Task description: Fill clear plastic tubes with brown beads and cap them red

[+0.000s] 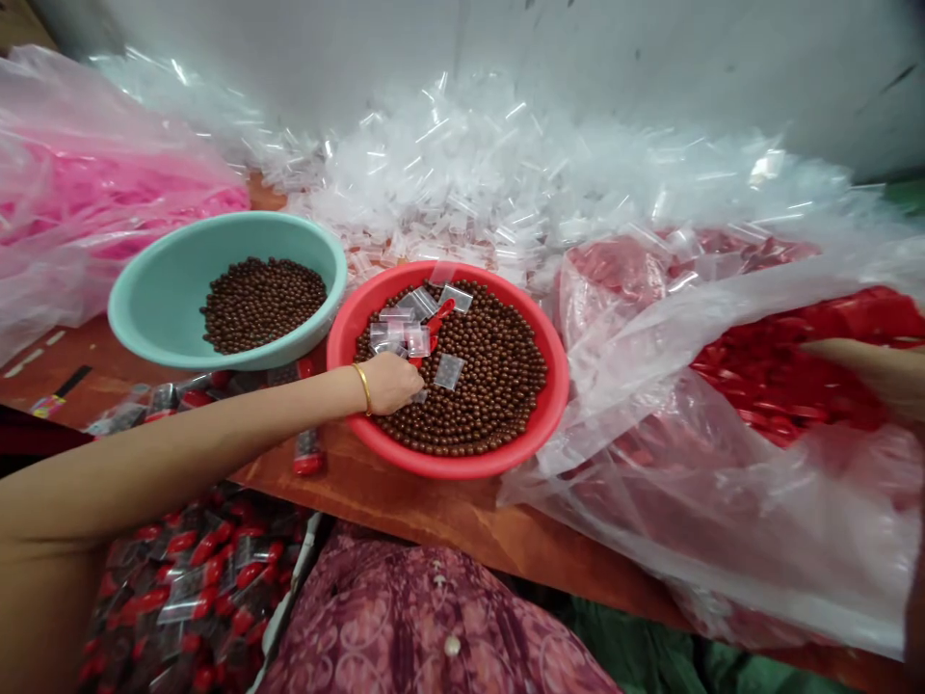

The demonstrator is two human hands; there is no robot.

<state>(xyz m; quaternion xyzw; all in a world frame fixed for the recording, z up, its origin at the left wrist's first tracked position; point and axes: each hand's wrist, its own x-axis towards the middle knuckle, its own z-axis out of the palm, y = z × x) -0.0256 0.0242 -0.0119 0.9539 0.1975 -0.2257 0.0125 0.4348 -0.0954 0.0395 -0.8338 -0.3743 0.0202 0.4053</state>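
Note:
My left hand (394,384), with a gold bangle (362,389) at its wrist, is inside the red basin (556,386). Its fingers are curled down against the brown beads (491,386); what they hold is hidden. Several small clear plastic tubes (449,372) lie on the beads around it, with a red plastic piece (436,323) among them. At the far right my right hand (878,374) reaches into a clear plastic bag (650,386) of shiny red plastic pieces (784,371). Those pieces and the bag hide its fingers.
A pale green basin (155,289) with more brown beads stands left. Clear tubes (462,164) are heaped along the wall. A bag of pink pieces (108,193) lies far left. Filled, red-capped tubes (195,578) fill a container below the table's edge.

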